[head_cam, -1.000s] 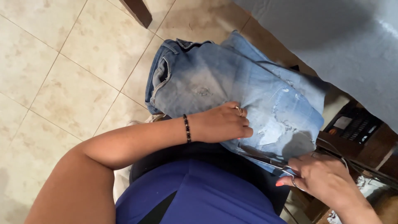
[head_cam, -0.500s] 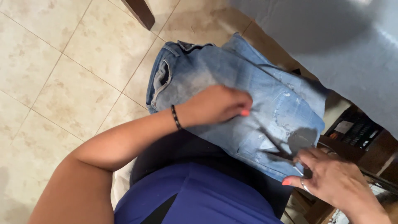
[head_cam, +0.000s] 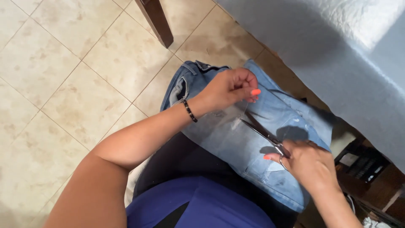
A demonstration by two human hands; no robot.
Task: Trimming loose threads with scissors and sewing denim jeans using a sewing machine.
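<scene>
Two hands worked over pale blue jeans (head_cam: 236,139) draped across your lap, above the tiled floor (head_cam: 63,84). Your left hand (head_cam: 230,86) was curled closed, pinching the denim near the waistband. Your right hand (head_cam: 310,164) was closed through the handles of metal scissors (head_cam: 263,133). Their blades looked nearly shut, and their long axis ran diagonally from the right hand up toward the left, the tips lying just below your left hand's fingers.
</scene>
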